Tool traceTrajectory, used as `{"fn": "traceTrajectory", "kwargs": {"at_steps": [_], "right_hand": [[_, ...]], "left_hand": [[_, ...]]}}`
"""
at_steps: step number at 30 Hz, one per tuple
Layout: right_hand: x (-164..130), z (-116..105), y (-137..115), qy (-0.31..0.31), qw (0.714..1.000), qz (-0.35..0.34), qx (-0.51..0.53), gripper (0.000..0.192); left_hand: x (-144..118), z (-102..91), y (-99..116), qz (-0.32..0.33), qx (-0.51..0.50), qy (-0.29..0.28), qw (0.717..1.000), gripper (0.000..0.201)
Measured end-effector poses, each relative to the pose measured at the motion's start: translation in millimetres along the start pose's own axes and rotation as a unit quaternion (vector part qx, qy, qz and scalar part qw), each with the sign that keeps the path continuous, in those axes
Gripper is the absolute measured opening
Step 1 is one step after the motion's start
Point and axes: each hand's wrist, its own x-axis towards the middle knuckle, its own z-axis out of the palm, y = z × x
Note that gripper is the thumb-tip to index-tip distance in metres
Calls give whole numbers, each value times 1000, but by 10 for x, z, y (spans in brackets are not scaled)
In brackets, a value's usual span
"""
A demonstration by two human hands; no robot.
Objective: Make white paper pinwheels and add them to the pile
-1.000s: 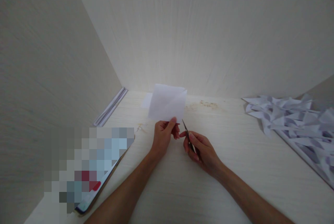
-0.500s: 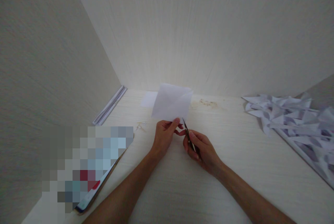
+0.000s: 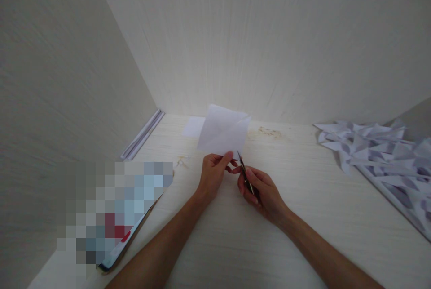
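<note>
Two bare hands meet above the pale wood-grain surface (image 3: 303,217): the left hand (image 3: 213,175) pinches the folded white paper sheet (image 3: 224,130) upright by its lower edge, while the right hand (image 3: 261,192), clamped on small metal scissors (image 3: 245,175), points them up-left, tips just beside that edge.

A pixelated patch (image 3: 114,208) hides the desk's left items; the paper scraps (image 3: 380,154) run off right.
</note>
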Motion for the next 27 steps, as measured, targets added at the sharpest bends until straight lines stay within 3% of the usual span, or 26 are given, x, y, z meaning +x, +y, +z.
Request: {"fn": "traceTrajectory", "kwargs": {"at_steps": [27], "right_hand": [[-5, -6, 9, 12, 1000, 10, -17, 26]], "left_hand": [[-12, 7, 19, 4, -4, -13, 1000, 26]]}}
